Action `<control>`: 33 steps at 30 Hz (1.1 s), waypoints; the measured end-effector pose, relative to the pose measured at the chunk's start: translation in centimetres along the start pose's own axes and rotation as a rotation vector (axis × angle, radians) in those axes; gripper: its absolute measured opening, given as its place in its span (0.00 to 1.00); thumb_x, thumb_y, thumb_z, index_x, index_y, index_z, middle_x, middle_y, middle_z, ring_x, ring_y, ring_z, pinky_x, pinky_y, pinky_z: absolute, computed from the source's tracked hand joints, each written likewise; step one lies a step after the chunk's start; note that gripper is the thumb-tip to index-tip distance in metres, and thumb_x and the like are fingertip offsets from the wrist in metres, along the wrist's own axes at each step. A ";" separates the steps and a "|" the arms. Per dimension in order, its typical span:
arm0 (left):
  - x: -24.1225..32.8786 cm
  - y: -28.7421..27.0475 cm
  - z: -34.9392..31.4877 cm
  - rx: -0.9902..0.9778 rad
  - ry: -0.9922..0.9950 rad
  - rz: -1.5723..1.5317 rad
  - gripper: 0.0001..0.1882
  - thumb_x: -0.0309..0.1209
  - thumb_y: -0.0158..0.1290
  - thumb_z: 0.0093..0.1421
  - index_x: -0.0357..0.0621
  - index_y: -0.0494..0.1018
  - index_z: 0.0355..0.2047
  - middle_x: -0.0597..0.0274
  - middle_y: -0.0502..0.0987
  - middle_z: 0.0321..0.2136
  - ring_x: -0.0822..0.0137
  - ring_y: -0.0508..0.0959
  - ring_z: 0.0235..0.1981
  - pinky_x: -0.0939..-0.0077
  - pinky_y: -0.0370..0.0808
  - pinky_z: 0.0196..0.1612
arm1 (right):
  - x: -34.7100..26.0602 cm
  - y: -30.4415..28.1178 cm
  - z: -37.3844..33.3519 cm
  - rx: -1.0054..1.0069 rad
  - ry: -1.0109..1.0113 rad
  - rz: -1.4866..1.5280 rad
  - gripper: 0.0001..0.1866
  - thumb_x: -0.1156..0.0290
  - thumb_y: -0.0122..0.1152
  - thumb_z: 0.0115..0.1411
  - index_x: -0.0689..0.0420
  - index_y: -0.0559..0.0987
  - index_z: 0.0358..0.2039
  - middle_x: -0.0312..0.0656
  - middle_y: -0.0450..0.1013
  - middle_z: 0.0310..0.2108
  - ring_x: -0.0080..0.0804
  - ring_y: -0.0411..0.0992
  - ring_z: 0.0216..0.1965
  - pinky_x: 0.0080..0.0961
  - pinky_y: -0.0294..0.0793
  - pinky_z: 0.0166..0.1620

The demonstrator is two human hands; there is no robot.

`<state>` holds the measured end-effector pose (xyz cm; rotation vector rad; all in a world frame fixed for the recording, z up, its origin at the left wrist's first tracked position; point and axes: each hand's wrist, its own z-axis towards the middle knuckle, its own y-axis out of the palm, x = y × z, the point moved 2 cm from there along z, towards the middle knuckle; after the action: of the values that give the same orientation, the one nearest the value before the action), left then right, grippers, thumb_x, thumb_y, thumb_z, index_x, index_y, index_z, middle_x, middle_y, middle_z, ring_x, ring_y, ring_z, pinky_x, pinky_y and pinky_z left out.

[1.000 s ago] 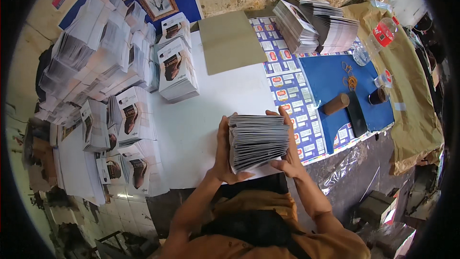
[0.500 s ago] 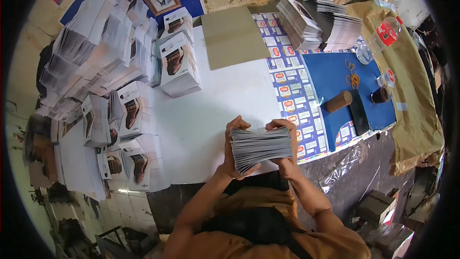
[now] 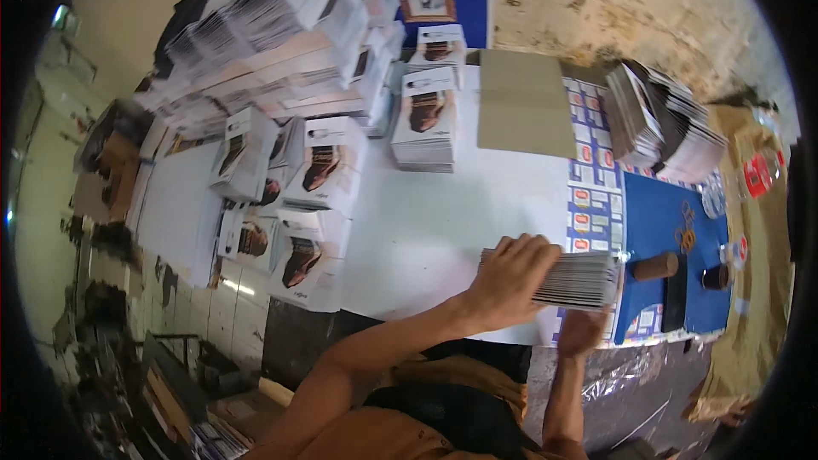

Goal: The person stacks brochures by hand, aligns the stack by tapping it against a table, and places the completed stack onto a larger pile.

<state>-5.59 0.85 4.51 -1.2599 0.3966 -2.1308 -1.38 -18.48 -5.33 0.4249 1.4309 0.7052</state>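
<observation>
Thick stack of thin, grey-white paper booklets (image 3: 579,281): held above the near side of the flat white tabletop (image 3: 417,234). Left hand (image 3: 514,279): bent over the stack's left end, gripping it. Right hand (image 3: 584,330): under the right end, blurred; closure cannot be told. Short brown cylinder (image 3: 655,267): right of the stack.

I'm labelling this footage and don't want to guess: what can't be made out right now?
Head view:
Fingers of the right hand: mostly hidden by the bundle of booklets.
Bundle's left part: mostly covered by the left hand.
Blue poster: top cut off by the picture's upper edge.
Contents of the dark cup: too small to tell.
</observation>
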 end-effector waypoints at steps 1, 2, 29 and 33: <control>1.3 -0.5 0.8 -0.162 -0.014 0.201 0.34 0.29 0.66 0.42 0.37 0.65 0.50 0.52 0.69 0.43 0.54 0.70 0.45 0.58 0.65 0.46 | -2.6 2.2 1.3 -0.004 -0.195 -0.325 0.40 0.50 0.46 0.61 0.63 0.55 0.67 0.50 0.57 0.66 0.42 0.54 0.67 0.46 0.47 0.69; 1.7 -0.5 1.2 -0.328 -0.030 0.398 0.35 0.30 0.66 0.42 0.37 0.65 0.51 0.52 0.69 0.44 0.55 0.70 0.46 0.58 0.65 0.46 | -5.0 4.3 2.5 -0.008 -0.401 -0.646 0.44 0.45 0.44 0.61 0.64 0.51 0.69 0.51 0.55 0.68 0.42 0.51 0.69 0.48 0.43 0.70; -5.2 5.2 -5.8 0.159 -0.199 -0.746 0.58 0.37 0.67 0.55 0.40 0.36 0.72 0.49 0.44 0.71 0.57 0.47 0.71 0.61 0.48 0.70 | 5.2 -8.6 1.0 -0.390 0.175 -0.678 0.23 0.75 0.59 0.65 0.62 0.64 0.58 0.46 0.68 0.53 0.34 0.68 0.52 0.32 0.67 0.57; -4.1 4.9 -5.5 0.197 -0.180 -1.002 0.65 0.49 0.67 0.51 0.40 0.32 0.72 0.49 0.40 0.71 0.55 0.42 0.72 0.61 0.45 0.71 | 6.6 -4.6 -0.9 -0.214 0.125 -0.554 0.20 0.74 0.55 0.67 0.60 0.63 0.57 0.43 0.68 0.49 0.31 0.67 0.50 0.29 0.66 0.56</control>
<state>-7.16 -0.52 -3.67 -1.7185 -0.6558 -2.6887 -1.47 -17.58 -13.33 -0.1861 1.4808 0.4280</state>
